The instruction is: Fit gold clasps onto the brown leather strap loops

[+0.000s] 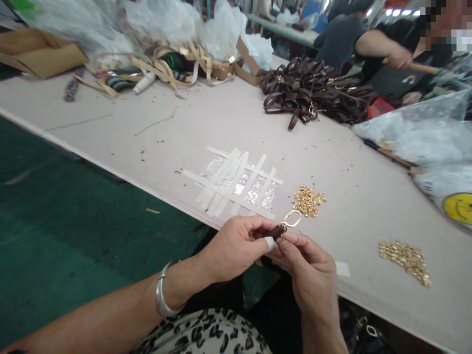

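1. evidently, the step in hand was fitting work at one end of a dark brown strap (278,230), which the two hands held up over the near edge of the table (221,118).
2. the left hand (234,248) had its fingers clamped on the strap, with a white wrap (270,243) around its thumb.
3. the right hand (313,270) had thumb and forefinger pinched together on a gold speck (282,237), perhaps a small fitting, though it was too small to tell for sure.
4. the next move seemed to call for a firm left grip and fine, straight pressure from the right fingertips.
5. the strap looked dark and mostly covered by fingers; a gold oval ring (300,216) stuck out from its end, near a heap of small gold pieces (309,200).
6. more brown straps (317,93) lay piled farther back.
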Demonstrator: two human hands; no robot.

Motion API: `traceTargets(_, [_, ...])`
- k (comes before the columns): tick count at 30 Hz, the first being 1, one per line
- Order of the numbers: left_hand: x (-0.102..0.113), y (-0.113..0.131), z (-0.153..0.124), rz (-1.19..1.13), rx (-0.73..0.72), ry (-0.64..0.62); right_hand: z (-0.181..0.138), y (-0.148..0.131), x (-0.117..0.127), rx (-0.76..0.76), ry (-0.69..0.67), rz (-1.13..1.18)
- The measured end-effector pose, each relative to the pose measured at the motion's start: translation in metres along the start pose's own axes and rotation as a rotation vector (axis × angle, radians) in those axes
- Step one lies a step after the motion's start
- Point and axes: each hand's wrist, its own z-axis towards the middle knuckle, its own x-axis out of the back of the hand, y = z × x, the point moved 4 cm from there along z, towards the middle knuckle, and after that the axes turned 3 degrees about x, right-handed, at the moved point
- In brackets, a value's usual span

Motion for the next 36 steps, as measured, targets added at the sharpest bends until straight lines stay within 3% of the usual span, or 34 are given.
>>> traceTargets(8, [-0.001,0.002,-0.004,0.22,-0.099,0.008,-0.003,-0.009,-0.002,0.088,-0.104,-0.101])
traceTargets(12, [0.001,0.009,-0.011,0.547,-0.276,0.09,-0.007,-0.009,-0.003,0.058,-0.048,-0.029])
traceTargets(15, [-0.002,0.009,-0.012,0.647,-0.358,0.072,-0.01,-0.009,-0.003,0.044,0.003,0.053])
traceTargets(17, [-0.006,0.006,-0.012,0.626,-0.351,0.052,-0.012,-0.01,-0.002,0.046,0.01,0.069])
traceTargets(19, [-0.011,-0.002,-0.01,0.534,-0.238,0.011,-0.014,-0.013,0.004,0.045,-0.012,0.042])
traceTargets(22, [-0.016,-0.015,-0.009,0.417,-0.025,-0.071,-0.011,-0.018,0.033,0.094,0.001,-0.169])
traceTargets(28, [-0.002,-0.016,-0.009,0.475,0.057,-0.011,0.009,-0.036,0.156,0.363,0.508,-1.144])
traceTargets(32, [0.008,-0.014,-0.008,0.454,0.072,0.045,0.027,-0.034,0.2,0.394,0.483,-1.483])
traceTargets(36, [0.007,-0.02,-0.005,0.321,0.113,0.025,0.042,-0.032,0.21,0.388,0.388,-1.561])
